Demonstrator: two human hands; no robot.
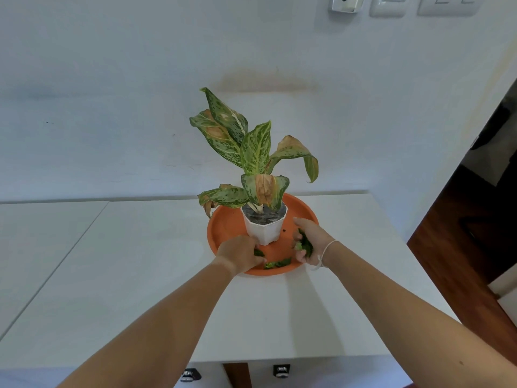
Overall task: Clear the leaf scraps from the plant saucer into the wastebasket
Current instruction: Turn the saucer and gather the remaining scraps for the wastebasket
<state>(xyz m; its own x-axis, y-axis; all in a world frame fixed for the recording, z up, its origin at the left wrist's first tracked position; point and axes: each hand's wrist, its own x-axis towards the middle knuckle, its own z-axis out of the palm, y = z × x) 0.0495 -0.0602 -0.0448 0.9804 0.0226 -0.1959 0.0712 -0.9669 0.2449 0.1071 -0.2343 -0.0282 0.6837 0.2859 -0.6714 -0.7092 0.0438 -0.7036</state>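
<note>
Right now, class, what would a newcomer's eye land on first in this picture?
The speckled plant in its white pot stands on a bright orange saucer at the table's far edge. Both hands reach in: the right hand holds green leaf scraps, the left hand gathers more scraps off the saucer.

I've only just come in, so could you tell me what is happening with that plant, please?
A person is picking leaf scraps out of the orange saucer under the white pot. The right hand holds a bunch of scraps beside the pot. The left hand is at the saucer's front, fingers on another scrap. A few pieces still lie in the saucer. No wastebasket is in view.
</note>
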